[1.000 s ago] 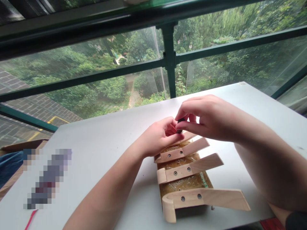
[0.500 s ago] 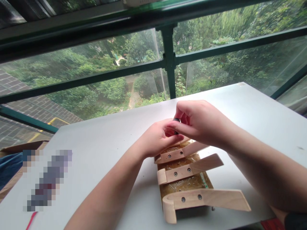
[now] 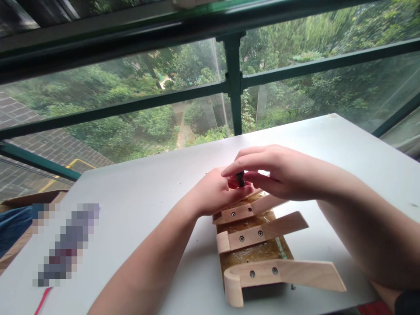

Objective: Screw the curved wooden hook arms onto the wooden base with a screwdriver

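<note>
A small dark piece (image 3: 240, 178), possibly a tool's handle, stands up between my hands; its lower part is hidden. My left hand (image 3: 219, 188) closes around it, thumb toward the near side, above the far end of a board. Just over the dark piece, my right hand (image 3: 269, 168) has its fingers stretched out and apart from the thumb. Below them lies the brown board (image 3: 259, 253), covered in clear film and dotted with holes. Pale wooden hook-shaped pieces (image 3: 285, 272) lie across it, each showing two cross-head screws (image 3: 274, 271).
The board rests on a white table (image 3: 147, 210). A blurred-out item (image 3: 67, 247) with a pink cord (image 3: 42, 301) lies at the left. Beyond the table's left edge is a cardboard box (image 3: 36, 197) with blue cloth. A green-framed window (image 3: 232, 87) borders the far side.
My right hand has loosened from a pinch on the dark piece; its fingers are now extended over it. My left hand stays about where it was.
</note>
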A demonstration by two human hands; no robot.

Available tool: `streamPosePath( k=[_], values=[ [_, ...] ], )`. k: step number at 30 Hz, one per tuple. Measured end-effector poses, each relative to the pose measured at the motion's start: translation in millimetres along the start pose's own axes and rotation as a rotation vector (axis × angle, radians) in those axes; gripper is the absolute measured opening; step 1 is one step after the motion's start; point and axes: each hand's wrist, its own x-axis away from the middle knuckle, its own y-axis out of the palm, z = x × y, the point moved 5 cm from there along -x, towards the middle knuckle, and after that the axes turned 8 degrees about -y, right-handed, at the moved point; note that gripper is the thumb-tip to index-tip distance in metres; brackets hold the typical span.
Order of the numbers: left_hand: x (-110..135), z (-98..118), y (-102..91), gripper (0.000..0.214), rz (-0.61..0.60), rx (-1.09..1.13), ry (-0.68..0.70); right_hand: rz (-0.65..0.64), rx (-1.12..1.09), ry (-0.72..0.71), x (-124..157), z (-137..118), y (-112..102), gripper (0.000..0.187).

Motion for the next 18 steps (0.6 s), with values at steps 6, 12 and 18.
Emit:
streamPosePath(
  k=[6,12,18],
  values=[
    [-0.3,1.4,1.6,0.034,-0.010,0.042,0.025,0.035,0.096,0.052,-0.9,-2.4,-2.4,0.023],
    [0.2,3.7,1.1,0.032,-0.024,0.039,0.033,0.078,0.197,0.123,-1.2,-0.3,-2.5,0.014],
    [0.3,5.8,1.1,0.035,0.016,0.025,0.014,0.209,0.202,0.200,-4.7,8.8,5.2,0.007]
  ],
)
